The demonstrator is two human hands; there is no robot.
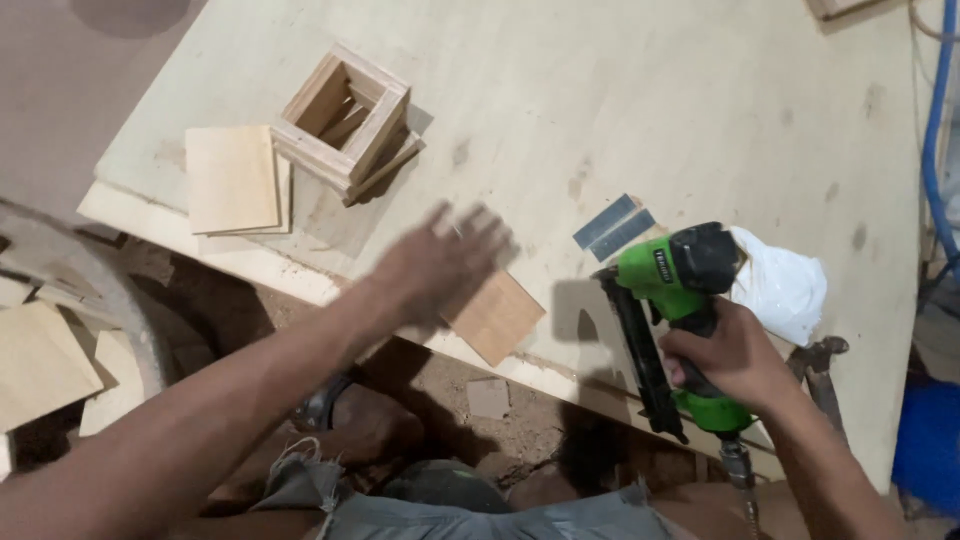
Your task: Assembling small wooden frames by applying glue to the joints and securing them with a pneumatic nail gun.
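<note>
The right hand [735, 355] was wrapped tight around the grip of a green nail gun [672, 300], nose down near the front edge of the plywood surface [620, 110]. The left hand [440, 265], blurred, fingers spread and holding nothing, hovered over a small square wood tile [497, 318] lying at that edge. With that hand so near the gun, I judged a stray shot could catch its fingers, or a careless swipe knock the tile to the floor.
</note>
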